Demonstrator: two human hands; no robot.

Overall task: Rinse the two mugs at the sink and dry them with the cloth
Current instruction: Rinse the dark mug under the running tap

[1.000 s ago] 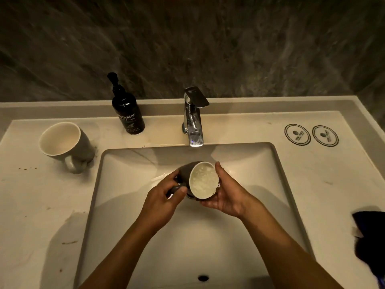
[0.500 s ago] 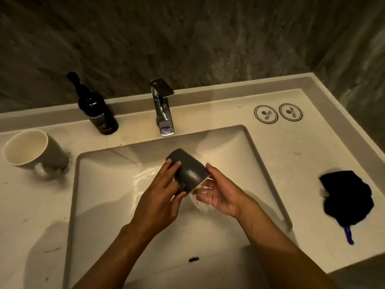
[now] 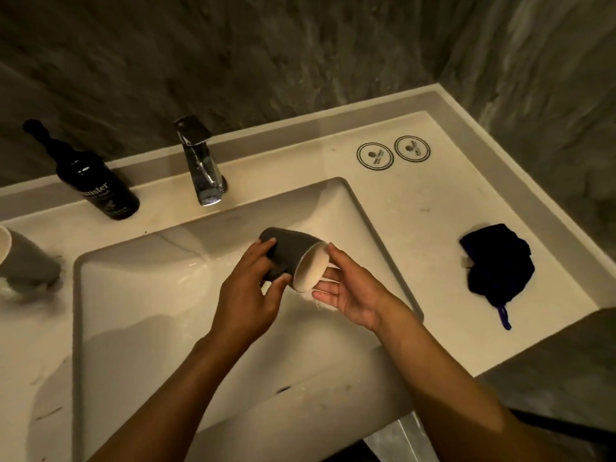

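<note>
Dim stone-walled sink [image 3: 110, 328]; left hand [image 3: 246, 295] grips grey mug [image 3: 293, 253] tipped over basin, right hand [image 3: 350, 291] open at rim; wet mug may slip, chip; cloth [image 3: 496, 261] right; second mug [image 3: 23, 261] far left.

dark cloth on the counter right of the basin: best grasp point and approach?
Pinch the bunched middle of the dark cloth from straight above with the right hand. It lies crumpled and low on the countertop, so its raised folds offer more to grip than its flat edges.

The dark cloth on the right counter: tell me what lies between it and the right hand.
Nothing visible. Only bare counter and the sink's rim separate the right hand from the cloth, though that hand steadies the mug.
</note>
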